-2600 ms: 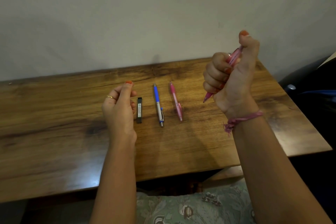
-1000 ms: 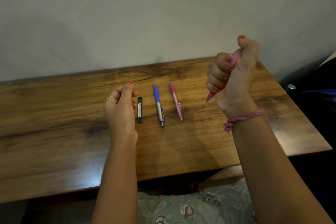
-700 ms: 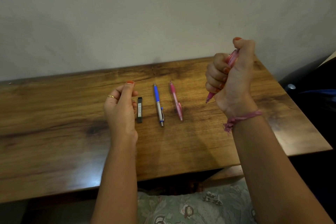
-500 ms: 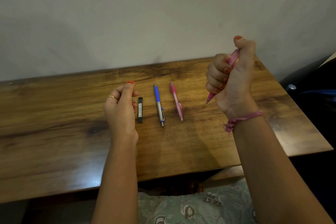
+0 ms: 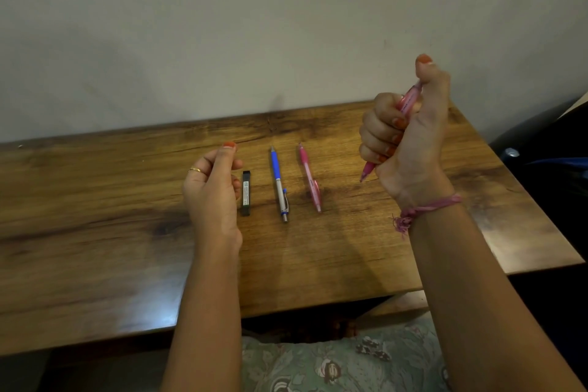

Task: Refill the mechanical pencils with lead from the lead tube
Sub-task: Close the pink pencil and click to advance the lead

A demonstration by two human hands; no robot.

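Right hand [image 5: 404, 143] fisted round a pink mechanical pencil [image 5: 409, 102], tip down, thumb on its top end; left hand [image 5: 211, 191] loosely curled, thumb meeting fingertips, whether pinching anything impossible to tell. Lying untouched on the wooden table [image 5: 95, 248]: lead tube [image 5: 246, 192] just beside the left hand, blue pencil [image 5: 280, 184], second pink pencil [image 5: 309, 177]. Probably early: at least two pencils left to refill.

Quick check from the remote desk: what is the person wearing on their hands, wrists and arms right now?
Both forearms are bare, with no sleeves in view. The left hand has a thin gold ring on one of its fingers. The right hand has a frayed pink thread bracelet tied at the wrist. The nails that show on both hands are painted orange-red.
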